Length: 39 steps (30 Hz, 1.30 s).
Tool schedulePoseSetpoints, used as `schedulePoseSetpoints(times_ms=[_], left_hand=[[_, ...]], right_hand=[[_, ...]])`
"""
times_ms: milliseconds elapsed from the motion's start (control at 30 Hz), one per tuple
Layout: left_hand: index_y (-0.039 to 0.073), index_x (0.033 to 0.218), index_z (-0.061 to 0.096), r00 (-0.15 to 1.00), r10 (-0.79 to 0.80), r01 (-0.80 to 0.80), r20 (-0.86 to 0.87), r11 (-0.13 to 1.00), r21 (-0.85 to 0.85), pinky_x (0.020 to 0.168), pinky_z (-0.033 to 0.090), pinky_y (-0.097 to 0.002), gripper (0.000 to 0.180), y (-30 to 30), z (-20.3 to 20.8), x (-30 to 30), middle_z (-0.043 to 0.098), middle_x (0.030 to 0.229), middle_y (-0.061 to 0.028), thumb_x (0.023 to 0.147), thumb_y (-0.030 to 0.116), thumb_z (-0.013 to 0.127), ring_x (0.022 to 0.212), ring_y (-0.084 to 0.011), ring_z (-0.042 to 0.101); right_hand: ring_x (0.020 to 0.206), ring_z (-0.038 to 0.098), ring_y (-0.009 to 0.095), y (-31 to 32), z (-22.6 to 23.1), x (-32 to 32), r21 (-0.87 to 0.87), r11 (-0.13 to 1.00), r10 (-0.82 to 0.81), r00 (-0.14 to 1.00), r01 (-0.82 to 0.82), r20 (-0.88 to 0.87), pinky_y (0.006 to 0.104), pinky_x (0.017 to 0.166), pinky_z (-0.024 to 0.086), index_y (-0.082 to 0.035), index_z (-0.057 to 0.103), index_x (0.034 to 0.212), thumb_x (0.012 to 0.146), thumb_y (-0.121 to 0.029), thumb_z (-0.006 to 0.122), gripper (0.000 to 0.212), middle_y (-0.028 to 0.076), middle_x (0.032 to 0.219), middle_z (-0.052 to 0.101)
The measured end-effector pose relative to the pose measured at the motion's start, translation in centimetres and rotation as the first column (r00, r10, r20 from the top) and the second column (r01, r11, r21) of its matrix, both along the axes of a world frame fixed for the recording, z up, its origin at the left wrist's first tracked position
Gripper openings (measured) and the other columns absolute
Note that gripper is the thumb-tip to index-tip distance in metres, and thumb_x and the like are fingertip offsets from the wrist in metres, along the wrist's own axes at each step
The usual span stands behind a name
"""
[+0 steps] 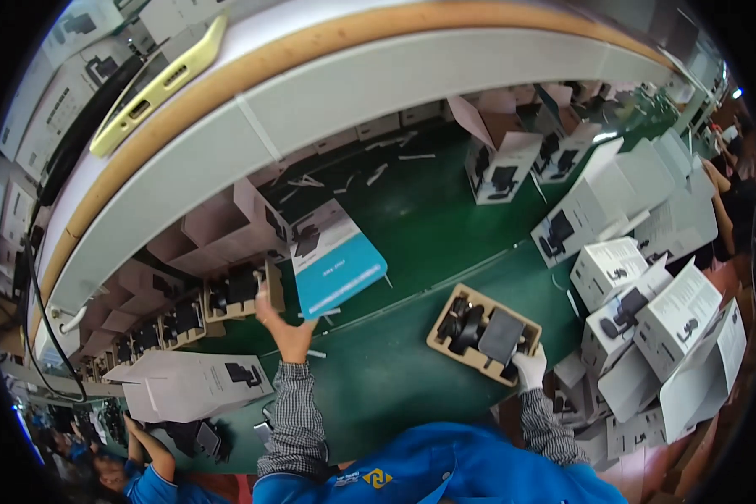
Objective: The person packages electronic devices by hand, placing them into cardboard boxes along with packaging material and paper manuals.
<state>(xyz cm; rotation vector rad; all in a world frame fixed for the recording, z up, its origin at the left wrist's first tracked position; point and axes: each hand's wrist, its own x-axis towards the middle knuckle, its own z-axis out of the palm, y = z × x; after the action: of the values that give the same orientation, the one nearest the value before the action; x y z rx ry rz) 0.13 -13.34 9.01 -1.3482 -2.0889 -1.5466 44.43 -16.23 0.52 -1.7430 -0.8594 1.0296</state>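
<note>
My right hand (530, 370), in a white glove, grips the right end of a brown moulded tray (470, 359) on the green table. The tray holds a dark square part (501, 334) and black rounded parts (464, 326); their exact kind is unclear. My left hand (287, 334) is bare, its thumb and fingers spread, with nothing visible between them. It reaches forward beside a blue and white printed booklet or stack of leaflets (338, 269). Close to its fingertips is another filled brown tray (242, 294); whether they touch it I cannot tell.
Open white cartons (500, 168) stand at the back, and several more (617, 311) are piled on the right. A carton (195, 386) lies at left. A shelf edge (311, 92) arches overhead, bearing a yellow-cased device (160, 88). Another person (155, 470) sits lower left.
</note>
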Motion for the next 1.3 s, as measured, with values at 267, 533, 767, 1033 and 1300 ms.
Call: schedulePoseSetpoints(times_ms=[267,533,767,1033,1300], left_hand=[[0.002,0.123,0.042,0.555,-0.683,0.268,-0.476,0.688,-0.675,0.100,0.029,-0.0426,0.061,-0.8,-5.0,7.4,0.048,0.125,-0.0127,0.068,0.019,0.064,0.115,-0.0313,0.045],[-0.002,0.124,0.041,0.812,-0.490,0.579,0.317,0.745,-0.331,0.093,0.037,-0.0382,0.050,1.7,-5.7,16.6,0.054,0.113,-0.0190,0.081,0.017,0.056,0.099,-0.0317,0.055],[-0.006,0.127,0.036,0.421,-0.132,0.474,0.897,0.876,-0.094,0.092,0.038,-0.0357,0.046,0.6,-6.5,24.6,0.045,0.122,-0.0237,0.090,0.020,0.048,0.107,-0.0282,0.049],[-0.006,0.130,0.030,0.550,-0.468,0.749,0.692,0.643,-0.160,0.094,0.035,-0.0350,0.050,-1.3,-10.1,21.8,0.039,0.128,-0.0233,0.092,0.023,0.043,0.111,-0.0310,0.045],[-0.005,0.131,0.029,0.547,-0.482,0.767,0.684,0.616,-0.180,0.096,0.034,-0.0367,0.051,-2.4,-9.2,21.4,0.039,0.129,-0.0233,0.091,0.024,0.040,0.113,-0.0347,0.043]], right_hand=[[0.072,0.055,0.020,-0.6,0.8,0.4,-0.074,0.985,-0.167,0.971,0.156,-0.169,0.0267,0.067,0.046,0.003,0.054,0.100,0.060,0.003,0.055,0.040,0.012,0.086,0.060],[0.074,0.056,0.020,-3.8,-2.1,4.1,-0.035,0.930,-0.361,0.896,0.365,-0.258,0.0263,0.069,0.047,0.002,0.054,0.100,0.058,0.004,0.055,0.042,0.012,0.088,0.060],[0.076,0.056,0.020,-5.9,-2.0,5.1,-0.053,0.969,-0.249,0.954,0.243,-0.167,0.0262,0.072,0.046,0.001,0.054,0.101,0.057,0.004,0.054,0.044,0.012,0.089,0.060],[0.074,0.056,0.019,-3.7,-1.1,3.2,-0.085,0.973,-0.227,0.948,0.213,-0.225,0.0253,0.069,0.047,0.001,0.054,0.098,0.057,0.004,0.055,0.041,0.011,0.087,0.060],[0.068,0.056,0.019,-0.4,-0.9,-1.1,-0.095,0.986,-0.155,0.962,0.137,-0.223,0.0260,0.067,0.048,0.003,0.053,0.097,0.061,-0.002,0.061,0.038,0.011,0.081,0.060]])
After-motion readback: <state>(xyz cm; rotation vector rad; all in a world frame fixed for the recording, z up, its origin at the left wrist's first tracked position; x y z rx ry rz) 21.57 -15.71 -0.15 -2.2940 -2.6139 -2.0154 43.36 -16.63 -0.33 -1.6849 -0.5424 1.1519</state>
